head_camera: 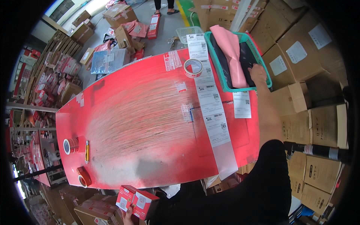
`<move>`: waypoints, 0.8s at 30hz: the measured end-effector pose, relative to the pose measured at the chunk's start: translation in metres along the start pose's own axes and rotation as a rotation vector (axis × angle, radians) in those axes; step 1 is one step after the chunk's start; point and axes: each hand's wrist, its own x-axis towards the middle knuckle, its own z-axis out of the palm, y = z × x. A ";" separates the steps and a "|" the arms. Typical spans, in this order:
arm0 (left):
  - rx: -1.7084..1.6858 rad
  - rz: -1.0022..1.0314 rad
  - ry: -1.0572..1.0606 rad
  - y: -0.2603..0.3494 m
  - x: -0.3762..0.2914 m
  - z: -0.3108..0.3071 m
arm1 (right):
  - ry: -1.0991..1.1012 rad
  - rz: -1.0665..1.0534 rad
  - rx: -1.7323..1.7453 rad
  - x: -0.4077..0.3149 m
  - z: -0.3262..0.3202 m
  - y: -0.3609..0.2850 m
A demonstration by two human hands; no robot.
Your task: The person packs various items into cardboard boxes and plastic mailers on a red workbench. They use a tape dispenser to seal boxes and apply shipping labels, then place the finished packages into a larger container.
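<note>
My left hand (130, 216) grips two small red-and-white boxes (137, 201) side by side below the near edge of the red worktable (118, 78). My right hand (258, 73) reaches into a green plastic basket (222, 81) at the table's far right, its fingers on black plastic bags (244, 56); whether it grips one I cannot tell. Folded pink plastic (230, 56) lies across the basket, beside the hand. A long strip of printed labels (209, 101) runs down the table left of the basket, with a roll of tape (193, 68) at its edge. Another label (242, 105) sticks out under the basket.
Tape rolls (71, 146) (83, 177) and a yellow utility knife (87, 152) lie at the table's left end. Stacked cardboard boxes (298, 126) line the right. Parcels (110, 60) cover the floor beyond the table, where a person's feet (172, 11) show.
</note>
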 end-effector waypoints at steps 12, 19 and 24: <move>0.032 -0.011 0.005 0.025 0.026 0.061 | 0.105 -0.214 0.251 0.044 0.000 0.031; 0.003 0.025 -0.039 0.021 0.038 0.050 | 0.270 -0.153 0.453 0.014 -0.018 0.014; -0.028 0.046 -0.071 0.021 0.042 0.034 | 0.602 -0.352 0.546 -0.055 -0.092 -0.022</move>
